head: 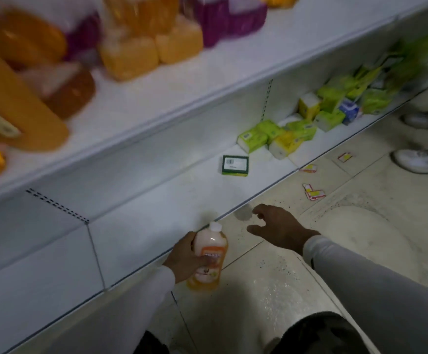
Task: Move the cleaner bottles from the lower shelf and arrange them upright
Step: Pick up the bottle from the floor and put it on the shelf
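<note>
My left hand (186, 259) is wrapped around the cleaner bottle (209, 256), fingers across its orange label. The bottle has a white cap and yellow-orange liquid, and I hold it just in front of the lower shelf (156, 213), at its front edge, cap pointing toward the shelf; whether its base touches the floor (271, 290) I cannot tell. My right hand (276, 227) hangs empty, fingers loosely spread, beside the bottle and also in front of that shelf edge. Farther along the lower shelf lies a green box (235, 165), and beyond it a heap of green and yellow tissue packs (284, 135). Above the lower shelf, blurred orange bottles (16, 98) rest on the upper shelf (182, 90).
</note>
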A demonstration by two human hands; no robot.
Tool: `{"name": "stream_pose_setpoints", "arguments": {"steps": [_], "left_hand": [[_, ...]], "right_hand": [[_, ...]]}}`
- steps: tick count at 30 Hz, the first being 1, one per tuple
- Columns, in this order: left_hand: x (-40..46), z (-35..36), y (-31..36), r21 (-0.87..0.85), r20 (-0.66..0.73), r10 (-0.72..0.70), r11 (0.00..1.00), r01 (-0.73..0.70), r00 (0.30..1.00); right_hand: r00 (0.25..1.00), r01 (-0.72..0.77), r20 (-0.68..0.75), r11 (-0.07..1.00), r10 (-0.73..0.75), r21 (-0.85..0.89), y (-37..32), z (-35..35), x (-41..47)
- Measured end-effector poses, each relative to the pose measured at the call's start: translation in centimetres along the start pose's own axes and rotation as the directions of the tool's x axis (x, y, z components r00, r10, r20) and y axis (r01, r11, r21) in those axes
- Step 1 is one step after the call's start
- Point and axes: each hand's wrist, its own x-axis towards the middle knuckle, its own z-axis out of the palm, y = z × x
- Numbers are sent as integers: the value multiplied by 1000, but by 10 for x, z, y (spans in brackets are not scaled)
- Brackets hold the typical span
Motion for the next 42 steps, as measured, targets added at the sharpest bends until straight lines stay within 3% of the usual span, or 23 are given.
{"name": "stream_pose_setpoints", "arguments": {"steps": [7, 15, 24, 31, 37, 42], "left_hand": [[-150, -76, 162, -90, -88, 107, 989, -115, 990], [-262, -169, 253, -246, -239, 184, 938, -242, 954], [-351, -251, 232, -305, -458, 98, 916, -260, 883], [-414, -268, 191, -339, -644, -104, 927, -161, 758], [-456, -261, 158, -368, -757, -231, 924, -106, 612], [-466, -270, 148, -347, -791, -225, 931, -113, 569]], "right_hand": [[992, 49, -115, 999, -49, -4, -92, -171, -98], [970, 177, -160, 983, -181, -36, -220, -285, -152], [896, 439, -43, 897, -441, -50, -363, -275, -162], [706, 703, 151, 711, -692, -25, -442, -244, -158], [556, 831, 295, 510, -777, -222, -482, -226, -135], [576, 817, 423, 496, -700, -293, -497, -211, -124]]}}
